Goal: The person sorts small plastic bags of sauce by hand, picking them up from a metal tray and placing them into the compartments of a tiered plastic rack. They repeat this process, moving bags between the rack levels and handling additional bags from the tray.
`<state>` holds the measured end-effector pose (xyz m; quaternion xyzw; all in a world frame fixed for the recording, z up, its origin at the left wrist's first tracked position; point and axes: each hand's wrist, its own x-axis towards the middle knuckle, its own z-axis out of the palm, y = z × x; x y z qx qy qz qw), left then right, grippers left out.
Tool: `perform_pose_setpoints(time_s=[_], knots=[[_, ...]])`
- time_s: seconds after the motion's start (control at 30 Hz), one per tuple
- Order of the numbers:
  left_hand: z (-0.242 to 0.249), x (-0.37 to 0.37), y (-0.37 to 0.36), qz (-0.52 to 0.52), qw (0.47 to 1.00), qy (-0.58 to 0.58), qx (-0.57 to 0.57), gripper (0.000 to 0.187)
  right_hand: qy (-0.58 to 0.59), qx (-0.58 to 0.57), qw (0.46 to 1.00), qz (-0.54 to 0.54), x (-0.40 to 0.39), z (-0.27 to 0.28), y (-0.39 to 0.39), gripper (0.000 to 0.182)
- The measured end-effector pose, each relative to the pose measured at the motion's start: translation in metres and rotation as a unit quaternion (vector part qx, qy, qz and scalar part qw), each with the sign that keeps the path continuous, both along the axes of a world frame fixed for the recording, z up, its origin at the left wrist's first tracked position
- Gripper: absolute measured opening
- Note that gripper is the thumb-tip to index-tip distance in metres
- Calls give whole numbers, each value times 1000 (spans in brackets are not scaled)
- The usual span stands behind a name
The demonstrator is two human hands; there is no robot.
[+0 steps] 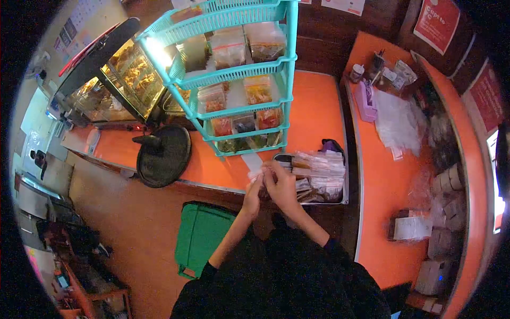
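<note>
My left hand is closed on a small clear zip bag, held upright before me at the counter's front edge. The fingers of my right hand are pinched together at the bag's top edge. What the bag holds is hidden by my fingers. Just right of my hands, a metal tray holds several filled zip packets lying in rows. Behind my hands rises a teal plastic rack with tiers of packets in red, orange and dark colours.
A black round lid-like object leans at the counter's left edge. Farther left stands a lit glass food case. Below is a green bin. On the right-hand orange counter lie clear plastic bags, a purple box and a white-topped box.
</note>
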<state>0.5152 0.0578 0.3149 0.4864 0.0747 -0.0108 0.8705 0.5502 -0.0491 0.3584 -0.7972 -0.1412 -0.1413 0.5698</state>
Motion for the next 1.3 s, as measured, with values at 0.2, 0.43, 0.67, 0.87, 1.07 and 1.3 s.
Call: perform_pose_setpoints(time_s=[0.2, 0.43, 0.67, 0.87, 1.07, 1.3], knots=[[10, 7, 18, 13, 997, -34, -68, 48, 33, -100, 994, -41, 13, -13, -62, 19], [-8, 10, 43, 1, 999, -21, -25, 58, 172, -391, 895, -127, 19, -110, -121, 40], [-7, 16, 28, -13, 997, -41, -58, 54, 190, -183, 965, 5, 22, -136, -130, 30], [12, 21, 27, -55, 997, -39, -48, 54, 150, 28, 965, 215, 25, -41, -106, 17], [-19, 22, 20, -66, 995, -76, -5, 44, 118, 106, 959, 233, 10, 10, -28, 16], [4, 7, 5, -14, 998, -55, -11, 46, 11, 62, 997, 47, 4, 11, 0, 12]])
